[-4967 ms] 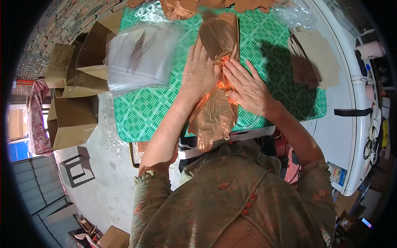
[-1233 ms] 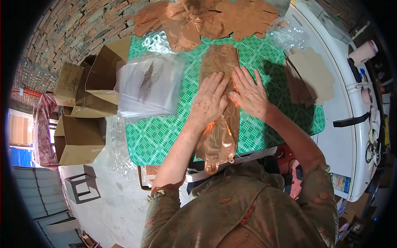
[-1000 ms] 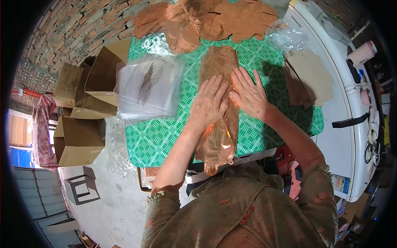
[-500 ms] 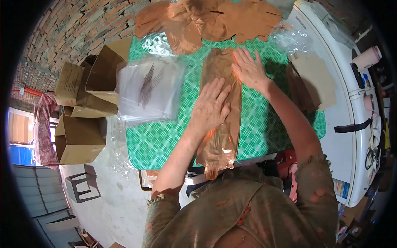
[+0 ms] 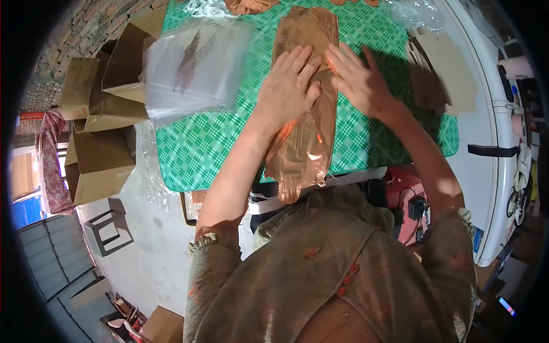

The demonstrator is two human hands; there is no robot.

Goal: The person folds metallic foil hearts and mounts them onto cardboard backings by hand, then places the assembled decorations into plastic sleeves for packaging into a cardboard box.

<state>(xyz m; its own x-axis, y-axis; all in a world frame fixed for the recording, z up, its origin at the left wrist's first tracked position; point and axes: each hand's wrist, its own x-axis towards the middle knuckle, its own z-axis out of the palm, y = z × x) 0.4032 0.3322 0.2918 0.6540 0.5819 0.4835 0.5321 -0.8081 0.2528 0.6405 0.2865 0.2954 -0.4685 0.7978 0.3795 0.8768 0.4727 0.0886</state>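
A copper-coloured foil balloon (image 5: 306,30), folded flat into a long strip, lies lengthwise on a green checked tablecloth (image 5: 366,131). Its rounded lower end reaches past the table's near edge. My left hand (image 5: 289,86) rests flat on the middle of the strip, fingers stretched out. At the strip's right edge, my right hand (image 5: 361,83) touches the foil with its fingertips, fingers extended and thumb apart. Left of the strip sits a stack of clear plastic bags (image 5: 217,68) with dark printing. More copper foil (image 5: 251,6) is partly cut off at the top.
Flat beige sheets (image 5: 452,74) lie at the table's right, beside a white appliance (image 5: 486,166). Crumpled clear plastic (image 5: 420,12) is at the top right. Open cardboard boxes (image 5: 106,163) stand left of the table. A grey frame-like stool (image 5: 108,228) is on the floor.
The view has tilted down, so the far foil pile is mostly out of frame. My right hand has slid down the strip's right edge, and my left hand has moved slightly up the strip.
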